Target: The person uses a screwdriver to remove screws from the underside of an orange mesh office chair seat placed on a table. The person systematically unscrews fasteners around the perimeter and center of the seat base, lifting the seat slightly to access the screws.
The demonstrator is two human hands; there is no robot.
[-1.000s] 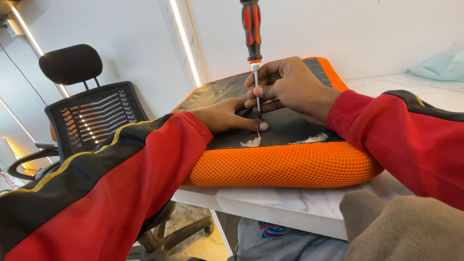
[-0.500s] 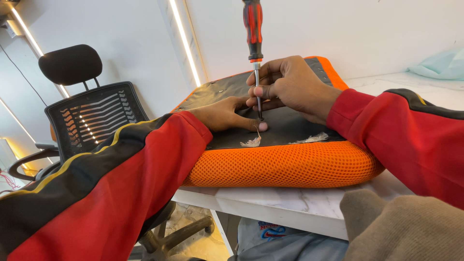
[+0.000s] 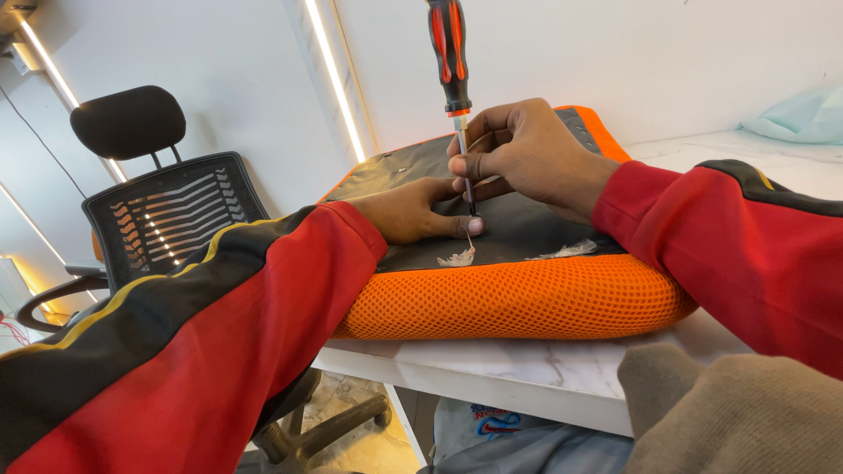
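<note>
Head view. An orange mesh seat cushion lies upside down on a white marble-look table, its black underside panel facing up. The right hand pinches the bare metal shaft of a red-and-black screwdriver between thumb and fingers; the tool stands nearly upright, handle at 12 o'clock, tip set into the panel. The left hand lies flat on the panel at 9 o'clock of the tip, holding nothing, its forefinger touching the spot beside the tip. Two white fibre scraps rest near the front edge, at 6 o'clock and 4 o'clock of the tip.

Judgement: the cushion looks soft and yielding at the mesh, stiffer at the panel; best steadied by pressing on the panel. The screwdriver is rigid and light, its ribbed handle offering the surer grip.

A black mesh office chair stands at 9 o'clock.
</note>
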